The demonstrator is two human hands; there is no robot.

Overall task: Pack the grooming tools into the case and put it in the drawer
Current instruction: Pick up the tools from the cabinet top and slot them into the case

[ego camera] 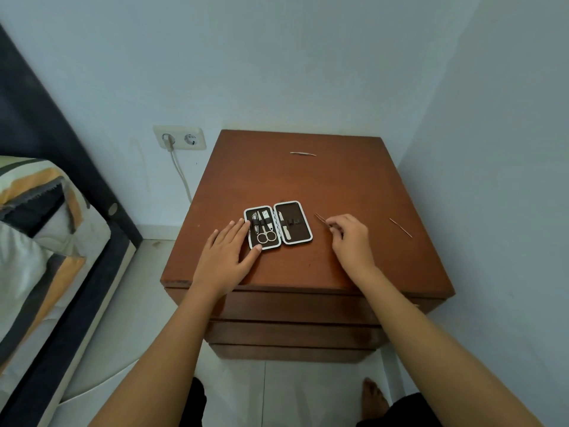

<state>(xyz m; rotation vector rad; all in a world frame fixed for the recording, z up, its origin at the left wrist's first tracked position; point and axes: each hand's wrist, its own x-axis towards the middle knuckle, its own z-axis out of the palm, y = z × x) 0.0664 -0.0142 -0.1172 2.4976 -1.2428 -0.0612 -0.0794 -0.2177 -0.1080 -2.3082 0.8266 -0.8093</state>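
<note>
From the head camera, your left hand (228,253) is lying flat with fingers spread and released, fingertips touching the left edge of the open case (278,224); the case is sitting near the middle of the nightstand (308,272) top, scissors (266,234) strapped in its left half; your right hand (349,238) is pinching the tweezers (320,218) just right of the case; a thin pick (400,227) is lying toward the right edge; a curved file (303,154) is resting near the back edge; the drawers (292,309) are sitting closed.

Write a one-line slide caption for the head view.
Left hand steadies the open grooming case on the wooden nightstand while the right hand pinches a thin tool beside it.
</note>
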